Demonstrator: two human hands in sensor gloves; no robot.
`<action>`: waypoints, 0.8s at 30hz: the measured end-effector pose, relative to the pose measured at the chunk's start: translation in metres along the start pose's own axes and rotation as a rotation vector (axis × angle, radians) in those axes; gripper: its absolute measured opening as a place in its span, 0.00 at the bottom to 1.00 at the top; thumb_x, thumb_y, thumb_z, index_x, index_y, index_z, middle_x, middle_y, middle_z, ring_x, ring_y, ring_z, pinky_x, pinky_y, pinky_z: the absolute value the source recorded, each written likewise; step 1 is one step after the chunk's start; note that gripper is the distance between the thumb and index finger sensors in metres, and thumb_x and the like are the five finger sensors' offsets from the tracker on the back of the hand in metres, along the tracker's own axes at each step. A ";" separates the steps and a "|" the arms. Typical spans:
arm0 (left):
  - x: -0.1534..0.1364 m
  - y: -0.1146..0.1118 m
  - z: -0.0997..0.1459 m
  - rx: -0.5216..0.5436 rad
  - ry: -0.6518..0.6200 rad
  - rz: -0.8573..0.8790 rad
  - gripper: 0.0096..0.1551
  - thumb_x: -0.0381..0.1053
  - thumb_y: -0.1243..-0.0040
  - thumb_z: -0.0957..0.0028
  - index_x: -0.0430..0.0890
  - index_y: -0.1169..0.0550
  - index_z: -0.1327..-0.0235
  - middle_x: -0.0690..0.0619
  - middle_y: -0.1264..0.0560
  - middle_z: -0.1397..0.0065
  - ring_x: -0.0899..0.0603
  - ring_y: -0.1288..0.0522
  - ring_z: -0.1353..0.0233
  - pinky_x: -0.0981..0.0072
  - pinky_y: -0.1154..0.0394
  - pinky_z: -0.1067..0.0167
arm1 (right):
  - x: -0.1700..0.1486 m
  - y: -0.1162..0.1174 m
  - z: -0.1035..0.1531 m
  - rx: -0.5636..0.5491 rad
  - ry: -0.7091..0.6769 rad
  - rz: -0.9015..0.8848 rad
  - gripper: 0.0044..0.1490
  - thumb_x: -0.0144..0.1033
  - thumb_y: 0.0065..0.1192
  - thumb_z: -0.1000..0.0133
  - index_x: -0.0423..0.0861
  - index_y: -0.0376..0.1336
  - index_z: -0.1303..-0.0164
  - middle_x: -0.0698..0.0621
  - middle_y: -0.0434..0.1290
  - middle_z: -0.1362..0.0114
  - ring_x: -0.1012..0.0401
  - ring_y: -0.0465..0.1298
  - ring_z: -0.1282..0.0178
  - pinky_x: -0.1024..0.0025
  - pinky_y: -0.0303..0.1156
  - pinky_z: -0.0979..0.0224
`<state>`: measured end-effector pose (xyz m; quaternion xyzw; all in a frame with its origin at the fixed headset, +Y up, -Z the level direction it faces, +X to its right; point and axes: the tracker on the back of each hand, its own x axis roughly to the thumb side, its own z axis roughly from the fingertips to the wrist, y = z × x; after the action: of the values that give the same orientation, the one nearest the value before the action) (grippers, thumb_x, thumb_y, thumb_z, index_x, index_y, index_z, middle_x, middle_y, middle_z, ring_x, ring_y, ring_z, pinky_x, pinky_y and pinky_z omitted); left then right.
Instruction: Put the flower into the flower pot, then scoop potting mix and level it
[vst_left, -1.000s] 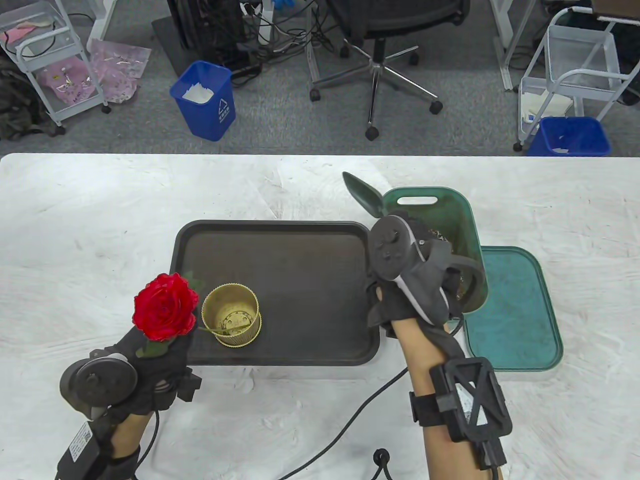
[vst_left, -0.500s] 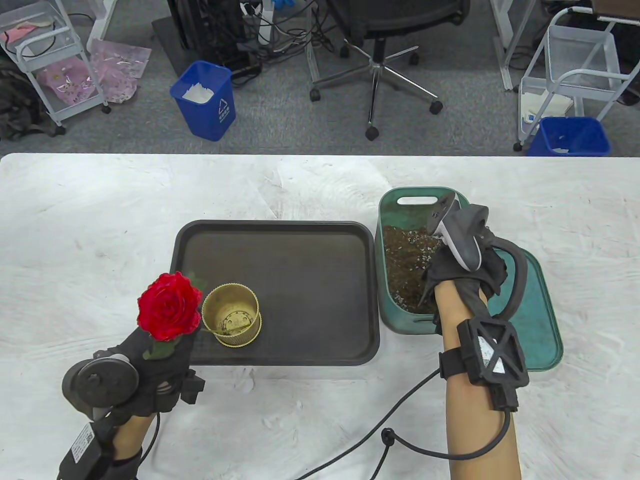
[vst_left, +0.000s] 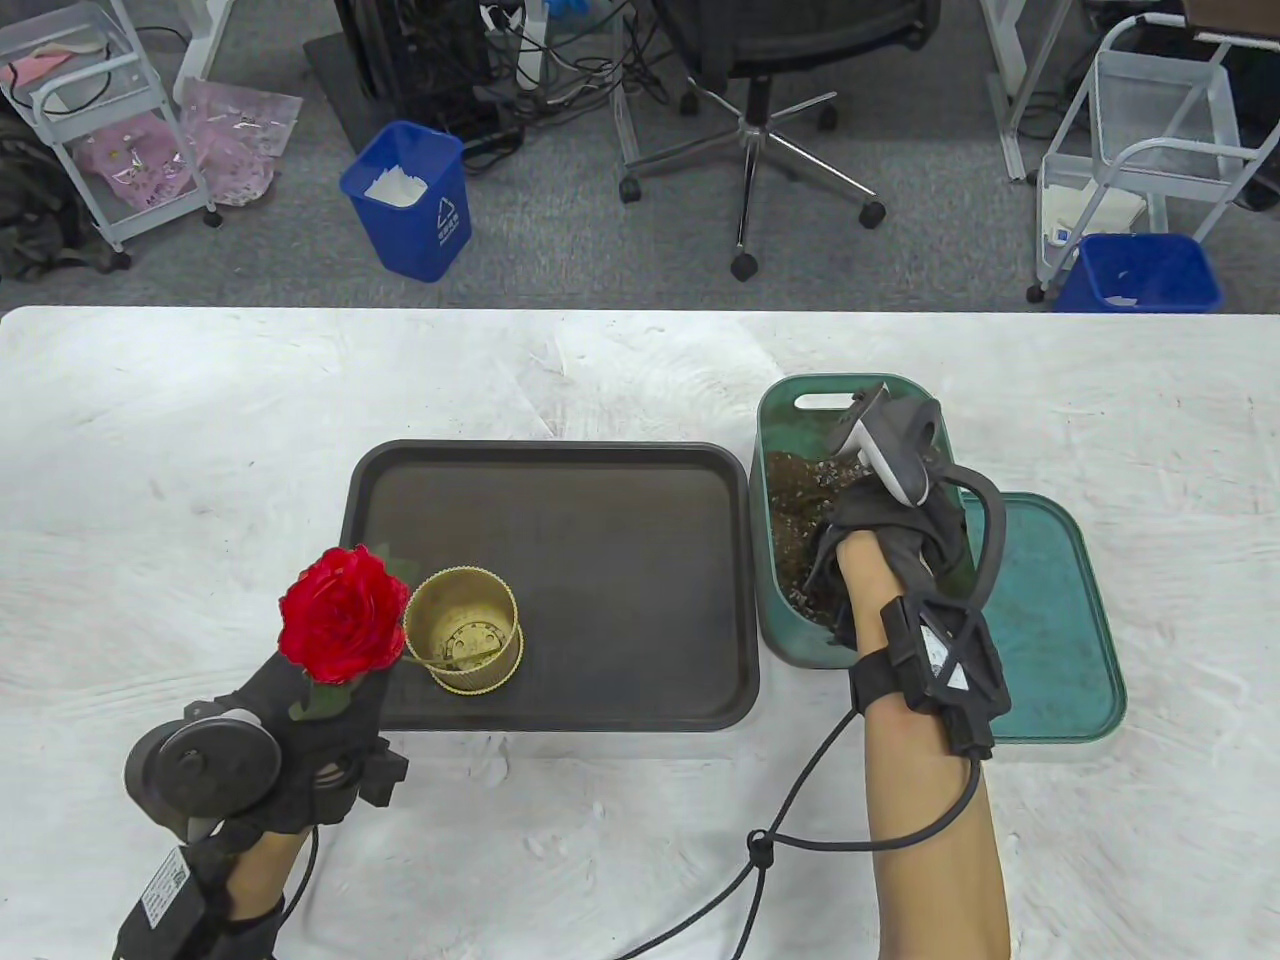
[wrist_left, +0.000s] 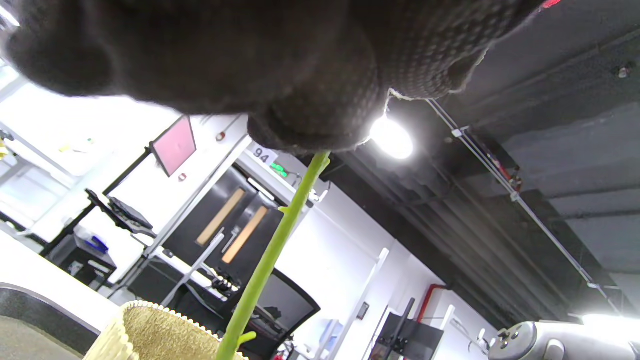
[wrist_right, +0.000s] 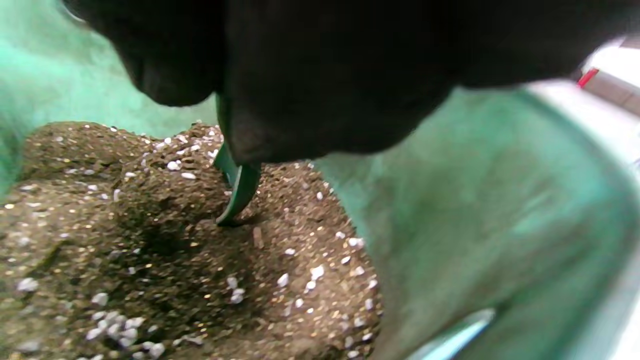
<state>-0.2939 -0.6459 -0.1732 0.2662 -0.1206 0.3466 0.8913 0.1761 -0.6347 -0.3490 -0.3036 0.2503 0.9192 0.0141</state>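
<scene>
Right hand (vst_left: 890, 530): dropped deeper into bin (vst_left: 790, 640), clenching scoop (wrist_right: 237, 187), blade buried in potting mix (wrist_right: 150, 240). Left hand (vst_left: 300, 740): pinching flower (vst_left: 343, 613) stem, holding it upright in flower pot (vst_left: 463, 630) for filling.

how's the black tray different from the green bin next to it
The black tray is shallow and wide; the green bin is deep and narrower. The tray carries only the gold flower pot at its near left; the bin holds potting mix, with the right hand and its green scoop dug into it. Both are rounded rectangles on the white table.
</scene>
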 end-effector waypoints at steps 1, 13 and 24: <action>0.000 0.000 0.000 0.000 0.001 0.001 0.24 0.60 0.38 0.56 0.46 0.13 0.57 0.52 0.13 0.64 0.51 0.16 0.78 0.58 0.15 0.67 | -0.002 0.001 -0.001 0.012 -0.007 -0.026 0.31 0.46 0.62 0.53 0.39 0.70 0.47 0.44 0.83 0.61 0.59 0.83 0.80 0.63 0.81 0.78; 0.001 0.000 0.000 -0.002 0.000 0.005 0.24 0.60 0.38 0.56 0.46 0.13 0.57 0.52 0.13 0.65 0.51 0.16 0.78 0.58 0.15 0.67 | -0.017 0.014 -0.005 0.208 -0.129 -0.429 0.31 0.46 0.60 0.52 0.38 0.69 0.47 0.44 0.83 0.61 0.59 0.83 0.79 0.64 0.82 0.77; 0.001 0.000 0.000 -0.003 0.000 0.008 0.24 0.60 0.38 0.55 0.46 0.13 0.57 0.52 0.13 0.64 0.51 0.16 0.78 0.58 0.15 0.67 | -0.030 0.022 -0.001 0.266 -0.122 -0.588 0.31 0.46 0.60 0.52 0.38 0.69 0.47 0.44 0.83 0.61 0.60 0.84 0.80 0.66 0.83 0.79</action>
<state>-0.2934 -0.6458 -0.1729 0.2643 -0.1224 0.3498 0.8904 0.1975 -0.6501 -0.3226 -0.3027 0.2685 0.8515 0.3335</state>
